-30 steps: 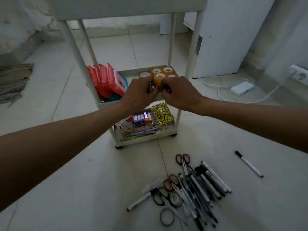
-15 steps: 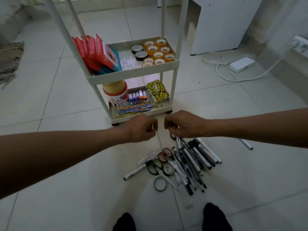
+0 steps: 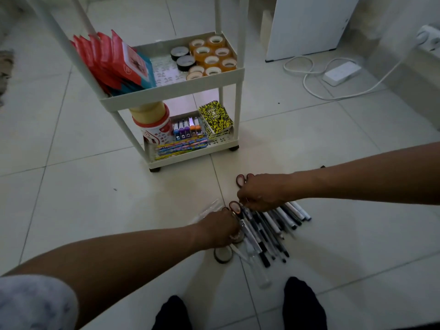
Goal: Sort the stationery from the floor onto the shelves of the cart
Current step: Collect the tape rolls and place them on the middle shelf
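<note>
A heap of black and white pens lies on the tiled floor in front of the white cart, mixed with scissors and a thin tape ring. My left hand is down on the heap's left side, fingers curled over a small tape roll. My right hand rests on the heap's far end with fingers bent among the scissors and pens. What either hand grips is hidden. The cart's middle shelf holds tape rolls and red packets.
The bottom shelf carries markers, coloured pencils, a yellow-black notebook and a big tape roll. A power strip with cable lies at the right by a white cabinet. My black-socked feet stand near the heap.
Both hands left the tape rolls on the middle shelf, came down and back, and now sit on the floor heap. The view has tilted down.
</note>
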A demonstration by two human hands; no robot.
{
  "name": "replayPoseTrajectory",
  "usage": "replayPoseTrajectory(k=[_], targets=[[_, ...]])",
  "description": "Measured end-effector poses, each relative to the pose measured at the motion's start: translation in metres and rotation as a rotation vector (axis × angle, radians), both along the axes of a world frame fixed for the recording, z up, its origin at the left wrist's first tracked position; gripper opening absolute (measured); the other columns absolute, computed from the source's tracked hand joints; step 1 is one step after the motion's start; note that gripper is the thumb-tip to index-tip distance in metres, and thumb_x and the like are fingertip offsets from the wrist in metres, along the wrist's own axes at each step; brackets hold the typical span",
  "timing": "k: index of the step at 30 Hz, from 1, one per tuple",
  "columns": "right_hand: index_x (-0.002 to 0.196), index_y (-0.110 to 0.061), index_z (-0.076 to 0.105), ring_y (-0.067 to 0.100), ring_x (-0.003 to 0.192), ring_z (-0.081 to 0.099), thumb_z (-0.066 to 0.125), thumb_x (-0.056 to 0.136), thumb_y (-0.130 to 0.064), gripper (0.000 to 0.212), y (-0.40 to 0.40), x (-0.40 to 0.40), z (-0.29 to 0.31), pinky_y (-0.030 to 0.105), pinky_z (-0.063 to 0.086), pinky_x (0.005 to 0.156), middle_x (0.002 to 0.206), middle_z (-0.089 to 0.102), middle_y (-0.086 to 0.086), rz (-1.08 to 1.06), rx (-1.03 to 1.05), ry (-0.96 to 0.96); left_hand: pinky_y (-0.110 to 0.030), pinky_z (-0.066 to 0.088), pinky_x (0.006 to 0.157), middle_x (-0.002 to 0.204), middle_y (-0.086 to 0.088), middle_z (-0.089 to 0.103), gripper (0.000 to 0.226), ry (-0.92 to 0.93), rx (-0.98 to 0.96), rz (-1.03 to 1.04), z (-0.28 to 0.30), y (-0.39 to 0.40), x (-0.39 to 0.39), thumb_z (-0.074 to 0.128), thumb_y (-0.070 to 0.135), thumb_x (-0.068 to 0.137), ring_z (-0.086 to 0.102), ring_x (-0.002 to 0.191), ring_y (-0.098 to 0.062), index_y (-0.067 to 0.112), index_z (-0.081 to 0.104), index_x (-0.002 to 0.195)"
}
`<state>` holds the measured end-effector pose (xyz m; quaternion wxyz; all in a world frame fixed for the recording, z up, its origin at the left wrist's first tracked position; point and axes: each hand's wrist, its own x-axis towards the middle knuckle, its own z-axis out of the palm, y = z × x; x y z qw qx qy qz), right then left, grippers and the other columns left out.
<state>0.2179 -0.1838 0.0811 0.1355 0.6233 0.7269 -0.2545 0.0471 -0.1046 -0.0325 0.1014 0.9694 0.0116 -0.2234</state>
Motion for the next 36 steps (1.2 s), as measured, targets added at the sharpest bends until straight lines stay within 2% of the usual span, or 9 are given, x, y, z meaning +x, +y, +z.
replayPoseTrajectory(k=[6,12,17,21,24,27,29,31,36], targets=[[0.107,-0.011,0.063,0.026,0.084,0.055,0.048,0.1,-0.027,0.023,0.002,0.001,-0.002,0.032,0.043,0.073,0.101,0.064,0.014,0.037,-0.085,-0.01,-0.038,0.052,0.064,0.1,-0.01,0.068,0.022,-0.113,0.047,-0.184,-0.002,0.002,-0.004,0.057,0.032,0.089,0.064,0.091,-0.032,0.015,0.07,0.093],[0.103,-0.014,0.062,0.028,0.084,0.059,0.048,0.098,-0.027,0.02,0.006,0.006,-0.007,0.036,0.051,0.075,0.086,0.047,0.006,0.05,-0.071,0.0,-0.031,0.048,0.06,0.12,-0.011,0.058,0.03,-0.208,-0.04,-0.16,-0.007,0.005,-0.012,0.052,0.039,0.098,0.062,0.095,-0.025,0.015,0.064,0.109],[0.108,-0.011,0.062,0.016,0.078,0.043,0.047,0.1,-0.025,0.022,0.009,0.006,-0.012,0.029,0.034,0.071,0.102,0.063,0.009,0.055,-0.095,0.006,-0.034,0.044,0.069,0.12,-0.011,0.056,0.029,-0.055,-0.11,-0.114,0.001,0.01,-0.003,0.072,0.029,0.085,0.056,0.102,-0.027,0.013,0.066,0.108],[0.109,-0.011,0.063,0.019,0.081,0.047,0.05,0.099,-0.026,0.022,0.011,0.008,-0.015,0.028,0.038,0.072,0.102,0.064,0.01,0.028,-0.115,0.03,-0.03,0.042,0.075,0.112,-0.011,0.061,0.036,0.107,-0.206,-0.066,0.009,0.027,0.004,0.079,0.023,0.08,0.058,0.098,-0.029,0.009,0.065,0.11],[0.116,-0.012,0.065,0.018,0.09,0.056,0.057,0.096,-0.025,0.026,0.014,0.01,-0.017,0.028,0.047,0.076,0.097,0.06,0.0,-0.029,-0.191,0.058,-0.03,0.047,0.07,0.088,-0.005,0.063,0.004,0.254,-0.306,0.004,0.025,0.036,0.014,0.067,0.011,0.092,0.062,0.096,-0.031,0.01,0.065,0.095],[0.124,-0.015,0.063,0.007,0.079,0.05,0.063,0.092,-0.023,0.033,0.02,0.014,-0.016,0.02,0.043,0.071,0.09,0.057,-0.007,-0.1,-0.228,0.098,-0.029,0.047,0.072,0.097,-0.001,0.066,0.008,0.282,-0.31,0.03,0.05,0.059,0.026,0.069,0.021,0.092,0.058,0.091,-0.019,0.022,0.061,0.09],[0.123,-0.014,0.062,0.005,0.077,0.054,0.067,0.09,-0.022,0.034,0.025,0.017,-0.013,0.02,0.044,0.071,0.085,0.059,-0.01,-0.157,-0.229,0.145,-0.027,0.044,0.076,0.1,0.005,0.063,0.012,0.27,-0.301,0.067,0.073,0.077,0.029,0.072,0.025,0.089,0.055,0.088,-0.011,0.025,0.061,0.093],[0.122,-0.015,0.061,0.013,0.084,0.065,0.074,0.086,-0.024,0.039,0.03,0.02,-0.013,0.024,0.05,0.077,0.096,0.071,-0.004,-0.244,-0.216,0.234,-0.026,0.043,0.075,0.094,0.008,0.061,0.012,0.272,-0.341,0.104,0.094,0.09,0.032,0.072,0.024,0.089,0.055,0.084,-0.009,0.025,0.061,0.091],[0.122,-0.015,0.058,0.018,0.087,0.073,0.082,0.08,-0.021,0.049,0.037,0.006,-0.004,0.026,0.059,0.073,0.104,0.074,0.004,-0.539,-0.221,0.674,-0.015,0.04,0.065,0.09,0.009,0.06,0.016,0.224,-0.292,0.04,0.13,0.099,0.034,0.069,0.027,0.092,0.052,0.072,0.001,0.017,0.066,0.104]])
